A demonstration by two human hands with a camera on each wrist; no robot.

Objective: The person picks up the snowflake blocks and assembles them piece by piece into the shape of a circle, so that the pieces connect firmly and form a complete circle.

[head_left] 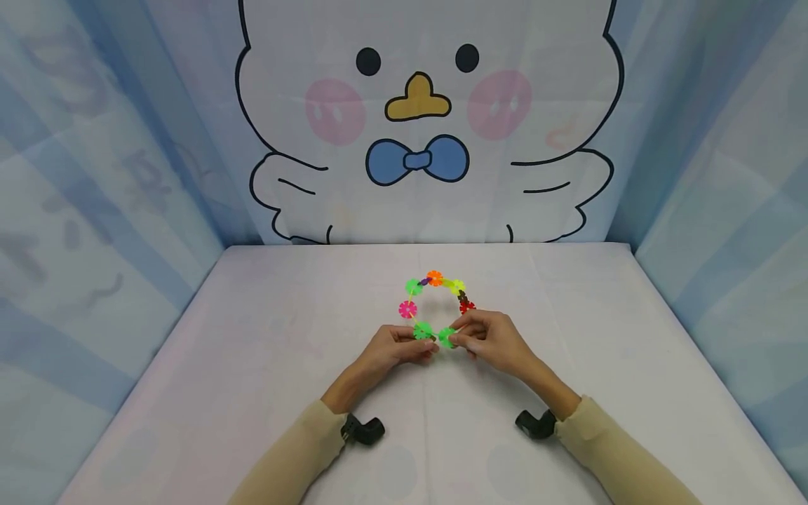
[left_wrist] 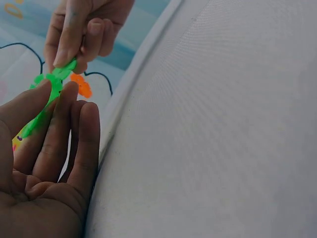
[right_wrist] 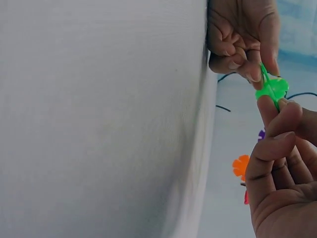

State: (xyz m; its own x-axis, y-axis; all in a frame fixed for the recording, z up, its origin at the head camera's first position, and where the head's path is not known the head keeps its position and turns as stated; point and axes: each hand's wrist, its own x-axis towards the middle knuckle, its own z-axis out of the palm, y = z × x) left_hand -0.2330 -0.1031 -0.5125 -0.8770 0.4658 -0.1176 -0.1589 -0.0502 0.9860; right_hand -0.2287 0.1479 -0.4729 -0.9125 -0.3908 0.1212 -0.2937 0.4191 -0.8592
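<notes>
A ring of colourful plastic snowflake discs is held just above the white table. Around it run a pink disc (head_left: 407,309), a light green disc (head_left: 413,287), an orange disc (head_left: 435,278), a yellow disc (head_left: 457,286) and a red disc (head_left: 466,307). My left hand (head_left: 394,345) pinches a green disc (head_left: 422,330) at the ring's near side. Beside it, my right hand (head_left: 495,340) grips another green disc (head_left: 447,337) between thumb and fingers. In the right wrist view the two green discs meet edge to edge; fingers partly cover the joint (right_wrist: 275,89).
The white-covered table (head_left: 284,294) spreads around both hands. Behind it hangs a curtain (head_left: 416,210) with a cartoon bird, and pale blue curtains (head_left: 95,210) flank both sides. Black cameras (head_left: 366,430) are strapped at the wrists, by the beige sleeves (head_left: 297,449).
</notes>
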